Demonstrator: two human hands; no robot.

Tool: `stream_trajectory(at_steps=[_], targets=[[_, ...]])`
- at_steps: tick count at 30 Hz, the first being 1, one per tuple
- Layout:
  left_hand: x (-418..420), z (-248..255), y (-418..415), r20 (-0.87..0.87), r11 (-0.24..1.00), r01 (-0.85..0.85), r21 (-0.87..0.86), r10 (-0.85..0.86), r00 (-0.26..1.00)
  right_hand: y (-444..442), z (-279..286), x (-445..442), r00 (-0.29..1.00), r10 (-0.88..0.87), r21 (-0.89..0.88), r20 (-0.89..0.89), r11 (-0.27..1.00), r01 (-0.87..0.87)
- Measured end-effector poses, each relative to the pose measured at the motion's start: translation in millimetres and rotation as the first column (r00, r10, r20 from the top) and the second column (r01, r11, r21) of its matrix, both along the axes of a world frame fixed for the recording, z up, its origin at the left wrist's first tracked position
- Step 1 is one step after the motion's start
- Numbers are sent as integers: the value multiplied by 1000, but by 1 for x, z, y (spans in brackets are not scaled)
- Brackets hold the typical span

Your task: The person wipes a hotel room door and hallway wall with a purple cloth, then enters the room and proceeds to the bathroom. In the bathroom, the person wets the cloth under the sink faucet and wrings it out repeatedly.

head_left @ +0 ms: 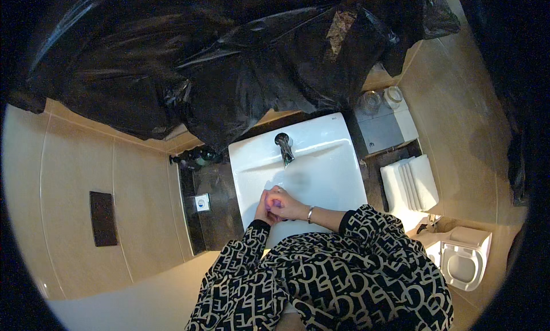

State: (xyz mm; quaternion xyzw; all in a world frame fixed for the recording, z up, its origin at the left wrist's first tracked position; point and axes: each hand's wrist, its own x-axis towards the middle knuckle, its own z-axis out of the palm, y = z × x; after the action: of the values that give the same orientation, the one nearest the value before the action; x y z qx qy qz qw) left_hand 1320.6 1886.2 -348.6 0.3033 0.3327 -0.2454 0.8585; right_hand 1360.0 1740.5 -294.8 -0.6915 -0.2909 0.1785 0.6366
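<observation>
My left hand (263, 211) and my right hand (290, 206) meet over the front left part of a white washbasin (331, 193). The right hand's fingers curl against the left palm. Small purple-pink patches show between the fingers; whether they are a held object or tinted skin, I cannot tell. A metal bracelet (310, 214) circles my right wrist, and a ring sits on a finger of that hand. Behind the hands, a chrome faucet (284, 148) points toward the basin, its spout apart from them. The dark round drain (297, 180) looks blurred.
Black plastic sheeting (258, 64) hangs across the back. Right of the basin are a box (380, 133) bearing glasses (370, 101) and folded white towels (408, 185). Dark bottles (200, 157) and a small white packet (202, 202) lie left. A toilet (464, 262) stands lower right.
</observation>
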Motion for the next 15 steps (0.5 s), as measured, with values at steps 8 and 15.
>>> stream_trajectory(at_steps=[8,15], targets=[[-13,-26,-28,-15,990,-101,101,103,995,-14,-10,5,981,-64,20,182,998,62],[-1,71,-26,-116,945,179,275,-152,981,-66,-52,55,864,62,-470,499,857,210]])
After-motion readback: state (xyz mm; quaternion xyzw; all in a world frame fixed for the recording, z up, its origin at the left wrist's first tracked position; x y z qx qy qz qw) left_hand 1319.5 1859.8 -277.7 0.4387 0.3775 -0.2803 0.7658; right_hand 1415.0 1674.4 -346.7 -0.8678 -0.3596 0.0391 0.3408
